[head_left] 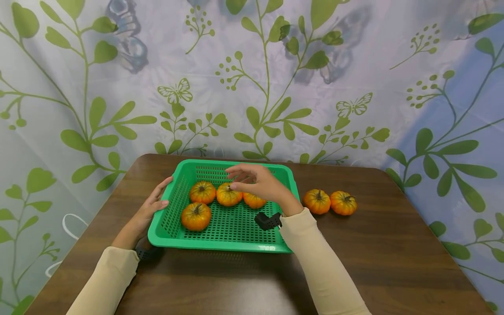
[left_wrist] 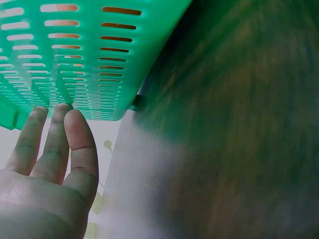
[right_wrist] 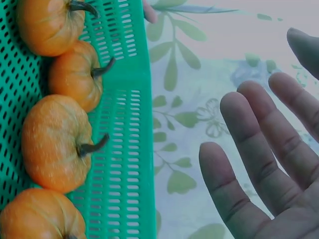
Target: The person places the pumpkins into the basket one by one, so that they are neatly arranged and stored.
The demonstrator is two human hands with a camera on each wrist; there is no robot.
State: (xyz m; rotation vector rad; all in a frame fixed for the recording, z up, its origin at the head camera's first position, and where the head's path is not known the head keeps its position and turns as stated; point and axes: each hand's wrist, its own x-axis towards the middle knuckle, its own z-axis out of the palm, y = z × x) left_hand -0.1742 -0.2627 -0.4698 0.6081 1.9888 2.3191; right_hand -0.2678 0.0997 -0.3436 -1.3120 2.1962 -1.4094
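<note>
A green plastic basket (head_left: 220,246) with slotted walls stands on the table, holding several small orange pumpkins (head_left: 196,217). At the basket's left rim is my left hand (head_left: 146,211), its thumb on the edge. The left wrist view shows extended fingers (left_wrist: 55,144) touching the outer wall. My right hand (head_left: 256,181) hovers over the basket's back right part with loosely bent fingers and nothing in them. In the head view it overlaps a pumpkin (head_left: 253,200) below it. The right wrist view has the fingers spread apart, beside a column of pumpkins (right_wrist: 57,144) with dark stems.
Two more pumpkins (head_left: 316,201) sit side by side on the brown wooden table (head_left: 378,245), right of the basket. Behind the table hangs a curtain (head_left: 212,127) with green leaves and butterflies. A white cord (head_left: 68,223) shows past the table's left edge.
</note>
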